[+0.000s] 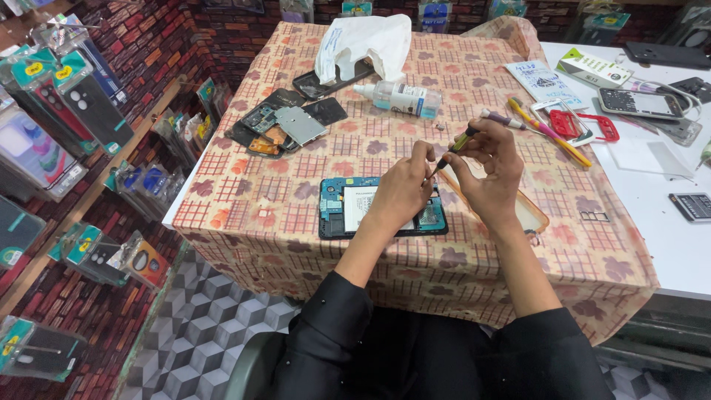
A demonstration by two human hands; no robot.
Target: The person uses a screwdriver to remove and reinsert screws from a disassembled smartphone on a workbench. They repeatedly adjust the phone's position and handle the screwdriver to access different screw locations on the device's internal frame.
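Note:
An opened phone point(348, 207) with a blue inner frame and a white battery lies face down on the patterned tablecloth point(252, 200). My left hand point(404, 189) hovers over its right half, fingertips pinched at the tip of a small screwdriver point(458, 144). My right hand point(485, 167) grips that screwdriver by its black and yellow handle, tip pointing down toward the phone. A clear phone case point(532, 215) lies under my right wrist.
Removed phone parts and a metal shield point(285, 124) lie at the back left. A white bottle point(400, 98) lies on its side beside a plastic bag point(363, 41). More tools point(544, 130), a red frame point(585, 124) and phones point(641, 104) sit at the right.

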